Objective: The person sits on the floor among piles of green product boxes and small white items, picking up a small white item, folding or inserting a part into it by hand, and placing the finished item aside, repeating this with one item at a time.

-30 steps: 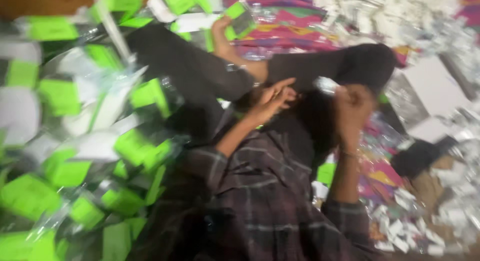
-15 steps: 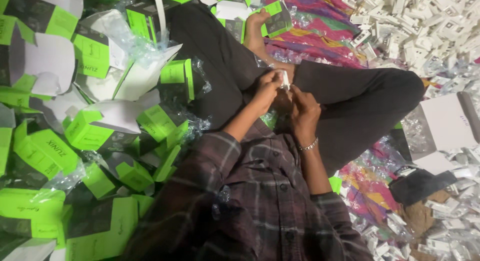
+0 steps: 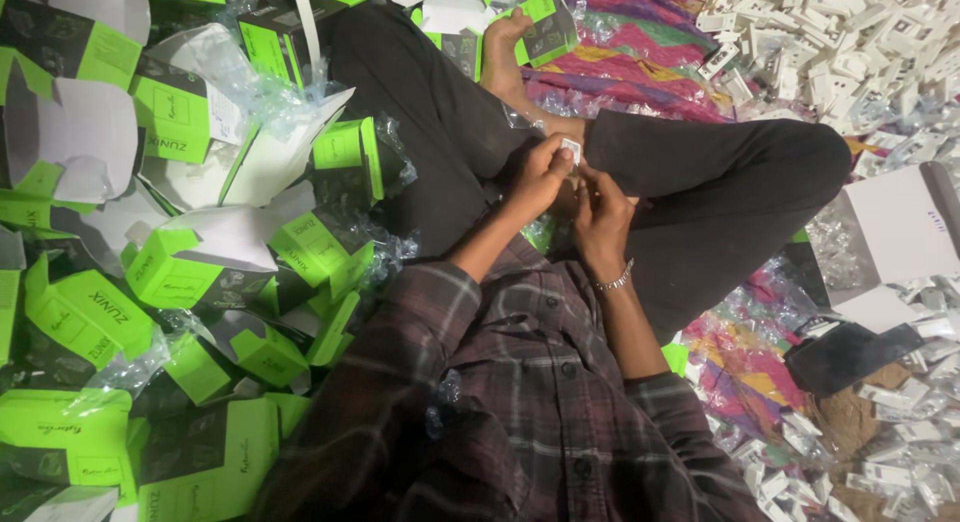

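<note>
Person seated cross-legged on floor, plaid shirt, dark trousers. Left hand (image 3: 540, 177) raised over the lap, fingertips pinched on a small white plastic part (image 3: 571, 149); part sits at the top of the fingers, just above the crossed shins. Right hand (image 3: 600, 214) just beside the left, touching or nearly touching it, fingers curled inward; whether it grips anything, cannot tell. Thin metal bracelet (image 3: 614, 279) on the right wrist.

Left of the person: heap of green and black cardboard boxes (image 3: 180, 272), many open, mixed with clear plastic wrap (image 3: 375, 252). Top right: large pile of small white plastic parts (image 3: 850, 42). Patterned multicolour cloth (image 3: 640, 67) under the legs. Open white box (image 3: 890, 232) at right, dark pouch (image 3: 850, 352) near it.
</note>
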Demonstrator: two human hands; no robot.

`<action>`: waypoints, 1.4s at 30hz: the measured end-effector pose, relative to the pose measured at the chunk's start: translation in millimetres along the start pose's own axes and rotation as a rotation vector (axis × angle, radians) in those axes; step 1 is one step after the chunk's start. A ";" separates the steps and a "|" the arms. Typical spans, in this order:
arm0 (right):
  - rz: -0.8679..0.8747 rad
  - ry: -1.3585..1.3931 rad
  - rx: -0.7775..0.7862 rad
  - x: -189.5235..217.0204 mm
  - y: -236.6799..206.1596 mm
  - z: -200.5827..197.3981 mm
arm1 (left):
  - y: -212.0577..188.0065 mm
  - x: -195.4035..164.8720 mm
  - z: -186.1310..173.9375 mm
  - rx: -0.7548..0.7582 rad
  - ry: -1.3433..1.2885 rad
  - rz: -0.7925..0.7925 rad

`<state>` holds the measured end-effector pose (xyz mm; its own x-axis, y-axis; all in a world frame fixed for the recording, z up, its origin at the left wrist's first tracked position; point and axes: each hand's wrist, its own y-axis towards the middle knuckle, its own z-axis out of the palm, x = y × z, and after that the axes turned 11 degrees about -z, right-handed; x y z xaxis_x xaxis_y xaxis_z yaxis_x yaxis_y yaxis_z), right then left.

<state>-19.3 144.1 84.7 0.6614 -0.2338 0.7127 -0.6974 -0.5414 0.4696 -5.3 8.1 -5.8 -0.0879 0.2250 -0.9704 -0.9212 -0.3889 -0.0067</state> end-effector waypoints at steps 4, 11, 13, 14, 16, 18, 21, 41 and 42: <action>0.038 0.067 -0.017 2.2 2.0 1.0 | -0.2 -1.9 3.5 -0.036 0.004 -0.045; 0.017 -0.009 0.011 -11.9 -2.7 4.2 | -8.3 -8.7 2.9 -0.072 0.183 0.000; 0.039 0.065 0.048 -19.5 -6.1 7.8 | -7.1 -10.1 1.5 -0.120 0.207 0.008; 0.049 0.104 0.068 -22.7 -7.9 9.0 | -5.1 -10.6 1.0 -0.166 0.206 0.010; -0.053 -0.026 0.237 -24.8 -12.0 12.7 | -3.3 -11.1 -1.2 -0.210 0.113 0.031; -0.002 -0.060 0.228 -24.4 -12.9 11.9 | 5.2 -12.1 -4.1 -0.183 -0.077 0.080; 0.215 0.028 0.016 -18.7 -10.6 5.2 | 8.9 -13.6 -10.2 -0.258 0.070 0.098; 0.009 0.015 0.087 -40.0 -4.4 -4.3 | -0.7 -2.5 -3.9 0.036 0.354 -0.104; 0.043 0.003 0.079 -41.6 -5.2 -3.7 | -0.6 -1.1 -3.3 0.030 0.378 -0.105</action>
<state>-44.2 159.6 54.5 0.6304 -0.2555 0.7330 -0.7011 -0.5929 0.3962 -3.4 5.1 -5.5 0.1479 -0.0855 -0.9853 -0.9289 -0.3541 -0.1087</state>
